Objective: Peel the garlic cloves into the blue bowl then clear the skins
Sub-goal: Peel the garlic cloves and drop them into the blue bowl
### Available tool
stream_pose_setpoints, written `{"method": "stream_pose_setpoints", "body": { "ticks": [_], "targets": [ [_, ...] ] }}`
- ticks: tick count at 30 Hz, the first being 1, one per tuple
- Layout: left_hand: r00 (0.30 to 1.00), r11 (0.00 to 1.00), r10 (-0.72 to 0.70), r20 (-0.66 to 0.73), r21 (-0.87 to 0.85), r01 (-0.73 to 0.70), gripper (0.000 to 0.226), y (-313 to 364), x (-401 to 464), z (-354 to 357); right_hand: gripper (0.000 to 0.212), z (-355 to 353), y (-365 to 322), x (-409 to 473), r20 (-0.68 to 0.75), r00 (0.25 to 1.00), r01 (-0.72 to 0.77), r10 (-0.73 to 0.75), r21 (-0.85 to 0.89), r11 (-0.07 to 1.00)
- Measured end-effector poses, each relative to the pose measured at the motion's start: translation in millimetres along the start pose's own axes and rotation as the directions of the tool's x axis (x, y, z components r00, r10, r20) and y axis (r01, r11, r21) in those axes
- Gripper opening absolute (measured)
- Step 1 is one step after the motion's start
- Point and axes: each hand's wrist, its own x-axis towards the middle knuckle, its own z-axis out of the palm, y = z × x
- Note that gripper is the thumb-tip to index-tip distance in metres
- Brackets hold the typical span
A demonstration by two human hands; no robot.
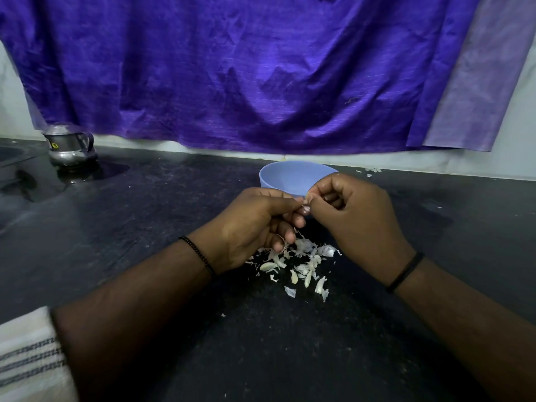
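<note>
A white cloth with dark stripes [29,355] lies nearest, at the lower left edge of the dark countertop [130,227], well to the near left of the blue bowl [290,178]. Closer to the bowl, on its near side, a loose heap of pale garlic skins [298,262] is scattered over the counter, below and between the two hands. The left hand [255,227] (a beaded black band sits on its wrist) is curled shut, its thumb and fingertips pinching a small garlic clove [306,209] just in front of the bowl's near rim. The right hand [353,216], a plain black band at its wrist, is also closed, pinching the same clove from the other side, so the fingertips of both hands meet on it. The bowl stands just behind the hands, its inside mostly hidden. A few skin flakes [371,170] lie just to its far right. Well to its left stands a metal pot [69,146]. A purple cloth [261,68] hangs behind the bowl.
</note>
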Motion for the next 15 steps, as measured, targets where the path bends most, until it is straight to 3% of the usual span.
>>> {"method": "stream_pose_setpoints", "body": {
  "ticks": [7, 11, 15],
  "targets": [
    [0.998, 0.997, 0.058, -0.005, 0.049, -0.058, 0.015, -1.9, 0.0, -4.1, 0.011, -3.0, 2.2, 4.8, -0.024, 0.989, -0.14, 0.143, 0.1, 0.985],
    [0.994, 0.99, 0.106, -0.01, 0.097, -0.105, 0.017, -1.5, -1.4, -3.8, 0.013, -5.3, 2.0, 4.5, -0.014, 0.99, -0.138, 0.14, 0.072, 0.988],
    [0.983, 0.974, 0.175, -0.046, 0.151, -0.167, 0.018, -1.3, -1.8, -3.7, 0.033, -8.6, 2.7, 3.2, 0.026, 0.997, -0.075, 0.076, -0.036, 0.997]
  ]
}}
